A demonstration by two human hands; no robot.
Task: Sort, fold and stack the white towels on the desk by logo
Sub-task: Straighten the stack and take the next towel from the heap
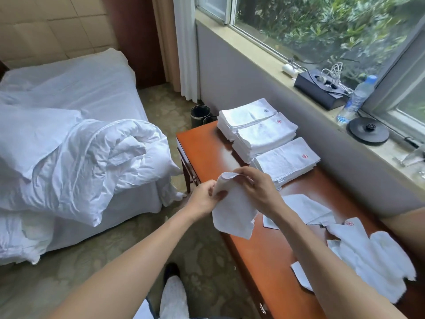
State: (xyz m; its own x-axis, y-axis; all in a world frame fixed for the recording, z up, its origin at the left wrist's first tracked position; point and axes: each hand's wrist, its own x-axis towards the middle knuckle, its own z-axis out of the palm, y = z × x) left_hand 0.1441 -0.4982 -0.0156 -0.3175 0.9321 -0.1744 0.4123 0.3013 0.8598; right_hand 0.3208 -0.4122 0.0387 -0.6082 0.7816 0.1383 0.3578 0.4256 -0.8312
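Observation:
A small white towel point(233, 211) hangs in the air over the near-left edge of the reddish wooden desk point(259, 247). My left hand point(203, 199) pinches its left side and my right hand point(258, 189) grips its top edge. Three folded stacks stand at the desk's far end: the farthest stack point(246, 116) has a dark logo, the middle stack point(264, 135) a red logo, the nearest stack point(286, 161) a red logo. Loose unfolded towels point(372, 254) lie on the desk at my right, one showing a red logo, and another flat towel point(308, 209) lies behind my right forearm.
An unmade bed point(76, 139) with a crumpled duvet fills the left. Two dark bins point(201, 115) stand on the floor beyond the desk. The windowsill holds a black box point(322, 90), a water bottle point(357, 97) and a kettle base point(368, 130).

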